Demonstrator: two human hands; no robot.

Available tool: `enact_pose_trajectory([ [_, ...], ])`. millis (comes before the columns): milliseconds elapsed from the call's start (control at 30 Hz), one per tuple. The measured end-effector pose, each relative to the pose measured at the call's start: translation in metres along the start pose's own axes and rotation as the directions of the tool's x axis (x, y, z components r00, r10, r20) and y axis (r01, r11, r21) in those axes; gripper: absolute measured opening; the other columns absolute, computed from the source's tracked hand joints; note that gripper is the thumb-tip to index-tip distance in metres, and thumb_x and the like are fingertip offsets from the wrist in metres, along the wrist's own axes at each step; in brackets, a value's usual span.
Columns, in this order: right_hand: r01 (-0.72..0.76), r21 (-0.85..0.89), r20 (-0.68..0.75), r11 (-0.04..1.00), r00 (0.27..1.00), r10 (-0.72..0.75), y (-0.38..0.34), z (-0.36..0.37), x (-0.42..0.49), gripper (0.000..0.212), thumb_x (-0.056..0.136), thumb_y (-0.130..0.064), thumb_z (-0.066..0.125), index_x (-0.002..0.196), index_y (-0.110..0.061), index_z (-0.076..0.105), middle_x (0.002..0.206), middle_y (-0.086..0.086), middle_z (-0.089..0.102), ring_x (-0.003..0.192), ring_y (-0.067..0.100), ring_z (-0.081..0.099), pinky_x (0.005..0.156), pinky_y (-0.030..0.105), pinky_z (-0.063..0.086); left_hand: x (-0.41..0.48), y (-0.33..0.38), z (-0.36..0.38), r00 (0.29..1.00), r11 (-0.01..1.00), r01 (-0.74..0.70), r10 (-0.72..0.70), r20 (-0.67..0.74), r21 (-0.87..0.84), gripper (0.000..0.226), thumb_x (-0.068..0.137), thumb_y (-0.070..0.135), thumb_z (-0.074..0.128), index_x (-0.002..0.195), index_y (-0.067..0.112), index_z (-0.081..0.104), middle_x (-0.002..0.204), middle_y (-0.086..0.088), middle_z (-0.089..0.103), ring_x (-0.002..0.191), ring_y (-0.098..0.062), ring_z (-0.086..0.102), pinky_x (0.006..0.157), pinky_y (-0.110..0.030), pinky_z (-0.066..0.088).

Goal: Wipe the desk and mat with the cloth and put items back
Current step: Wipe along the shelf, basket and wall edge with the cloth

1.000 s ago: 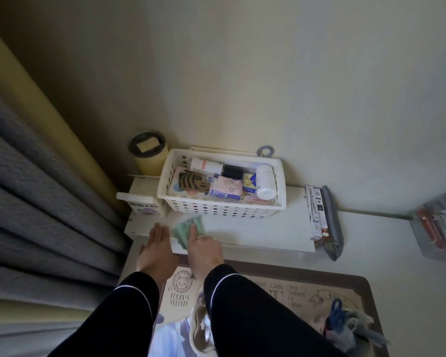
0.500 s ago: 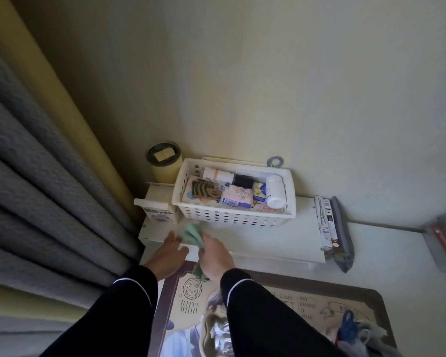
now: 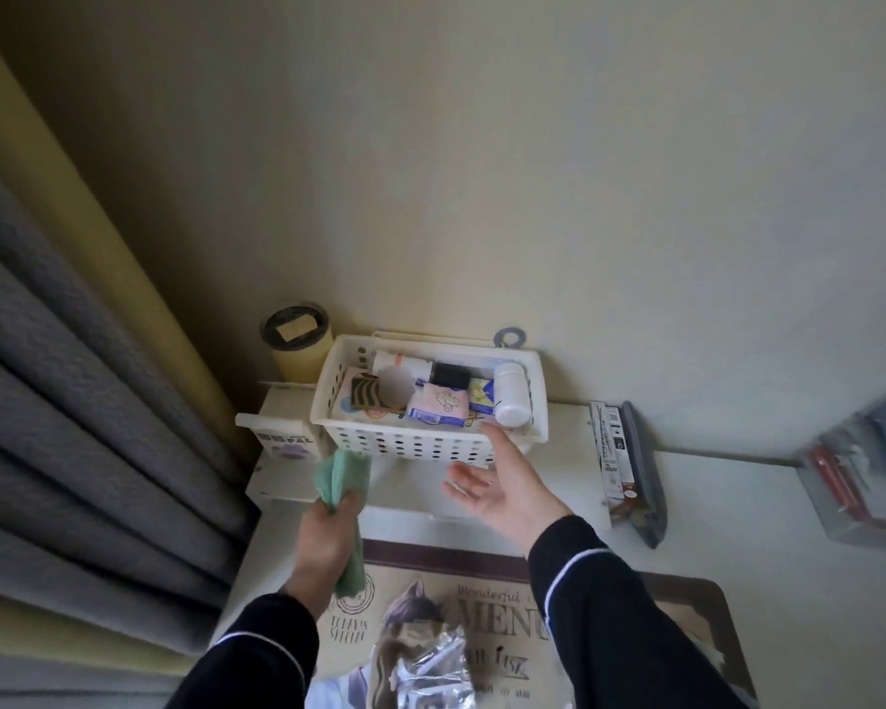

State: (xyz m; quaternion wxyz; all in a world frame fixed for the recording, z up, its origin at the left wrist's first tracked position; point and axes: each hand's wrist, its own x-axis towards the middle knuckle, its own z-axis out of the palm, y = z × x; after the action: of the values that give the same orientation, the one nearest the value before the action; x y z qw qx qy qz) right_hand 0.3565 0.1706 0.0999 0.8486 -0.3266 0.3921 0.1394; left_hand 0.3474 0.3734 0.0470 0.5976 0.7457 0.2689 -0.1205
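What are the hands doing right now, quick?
Left hand: closed, holding the green cloth.
Right hand: open, holding nothing.

Grey curtain (image 3: 73, 401), cream wall (image 3: 533, 171), corner clutter
The pleated curtain hung down the left side, with a pale yellow drape (image 3: 98, 248) beside it against the wall. A yellow canister (image 3: 300, 358) with a dark lid stood in the corner; a clear box (image 3: 865, 468) of red and blue things sat blurred at far right
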Motion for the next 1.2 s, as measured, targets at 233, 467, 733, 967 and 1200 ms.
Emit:
enact_pose_trajectory([
  [233, 0.011, 0.093, -0.026, 0.996, 1.0, -0.009, -0.018, 0.018, 0.01, 0.014, 0.09, 0.002, 0.056, 0.103, -0.004, 0.054, 0.114, 0.029, 0.056, 0.095, 0.041, 0.063, 0.053, 0.034, 0.059, 0.0, -0.005, 0.002, 0.996, 0.974, -0.063, 0.074, -0.043, 0.217, 0.026, 0.093, 0.019, 0.055, 0.074, 0.003, 0.056, 0.067, -0.009, 0.059, 0.063, -0.024, 0.057, 0.055, -0.029, 0.041],
  [467, 0.122, 0.073, -0.099, 0.99, 0.988, -0.114, -0.043, -0.042, -0.029, 0.014, 0.091, 0.003, 0.053, 0.103, -0.003, 0.053, 0.115, 0.028, 0.048, 0.097, 0.043, 0.06, 0.061, 0.031, 0.061, 0.005, -0.005, -0.004, 0.982, 0.945, -0.09, 0.137, -0.131, 0.314, 0.022, 0.088, 0.015, 0.059, 0.097, 0.002, 0.043, 0.086, -0.017, 0.059, 0.074, -0.032, 0.057, 0.065, -0.035, 0.043],
  [733, 0.254, 0.088, -0.303, 0.963, 0.928, -0.218, -0.098, -0.105, -0.07, 0.006, 0.092, 0.002, 0.053, 0.097, -0.002, 0.054, 0.102, 0.03, 0.05, 0.087, 0.042, 0.061, 0.046, 0.023, 0.054, 0.021, 0.031, 0.049, 0.892, 0.67, -0.373, 0.449, 0.05, 0.642, 0.03, 0.089, 0.002, 0.049, 0.115, -0.006, 0.036, 0.114, -0.026, 0.045, 0.084, -0.036, 0.052, 0.064, -0.033, 0.032],
  [967, 0.296, 0.081, -0.359, 0.952, 0.899, -0.249, -0.119, -0.103, -0.084, 0.004, 0.093, 0.002, 0.051, 0.092, -0.001, 0.054, 0.099, 0.029, 0.053, 0.084, 0.04, 0.061, 0.045, 0.022, 0.055, 0.027, 0.029, 0.119, 0.864, 0.666, -0.503, 0.366, 0.346, 0.551, 0.036, 0.092, 0.016, 0.046, 0.127, 0.011, 0.046, 0.117, -0.007, 0.035, 0.102, -0.035, 0.049, 0.084, -0.045, 0.053],
  [1200, 0.267, 0.064, -0.399, 0.961, 0.89, -0.221, -0.131, -0.096, -0.089, 0.012, 0.095, 0.003, 0.045, 0.087, -0.003, 0.052, 0.092, 0.025, 0.053, 0.078, 0.036, 0.061, 0.046, 0.018, 0.053, 0.038, 0.011, 0.147, 0.53, 0.175, -0.839, 0.481, 0.699, 0.516, 0.036, 0.09, 0.067, 0.035, 0.117, 0.048, 0.048, 0.113, 0.011, 0.054, 0.105, -0.018, 0.056, 0.084, -0.037, 0.043],
])
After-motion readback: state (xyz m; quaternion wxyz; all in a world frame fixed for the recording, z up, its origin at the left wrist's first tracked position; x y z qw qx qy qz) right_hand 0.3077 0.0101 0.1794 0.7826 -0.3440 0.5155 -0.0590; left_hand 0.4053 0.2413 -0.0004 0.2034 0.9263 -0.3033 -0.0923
